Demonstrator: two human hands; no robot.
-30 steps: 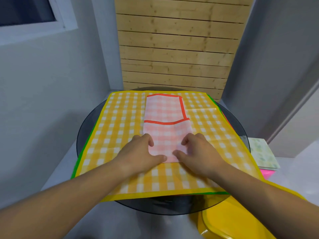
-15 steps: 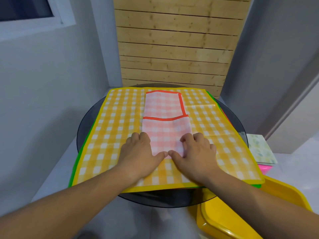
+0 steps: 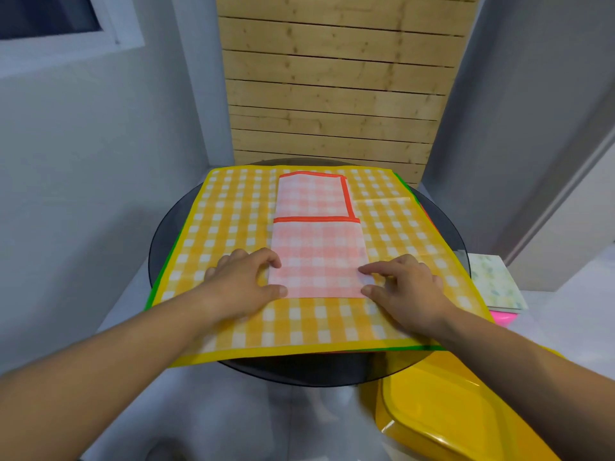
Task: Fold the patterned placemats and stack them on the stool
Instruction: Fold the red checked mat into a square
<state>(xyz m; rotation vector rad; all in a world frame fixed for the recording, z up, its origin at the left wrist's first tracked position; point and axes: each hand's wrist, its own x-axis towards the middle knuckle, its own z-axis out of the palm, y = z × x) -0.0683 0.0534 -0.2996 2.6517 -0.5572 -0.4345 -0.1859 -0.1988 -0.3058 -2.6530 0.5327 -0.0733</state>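
A pink-and-white checked placemat point(image 3: 317, 251) with a red border lies folded into a narrow strip on top of a spread yellow checked placemat point(image 3: 229, 221). Green point(image 3: 159, 287) and red edges of other mats stick out beneath the yellow one. My left hand point(image 3: 243, 287) presses the strip's near left corner with thumb and fingertips. My right hand point(image 3: 402, 287) presses the near right corner the same way. The strip lies flat under both hands. A folded pale green patterned mat point(image 3: 496, 284) rests on a pink stool point(image 3: 504, 318) at the right.
The mats cover a round dark glass table point(image 3: 299, 371) and overhang its near edge. A yellow plastic seat point(image 3: 449, 414) stands close at the lower right. Grey walls and a wooden slat panel close in behind the table.
Both hands have slid apart from the middle of the strip's near edge out to its two near corners. The camera view shifted slightly.
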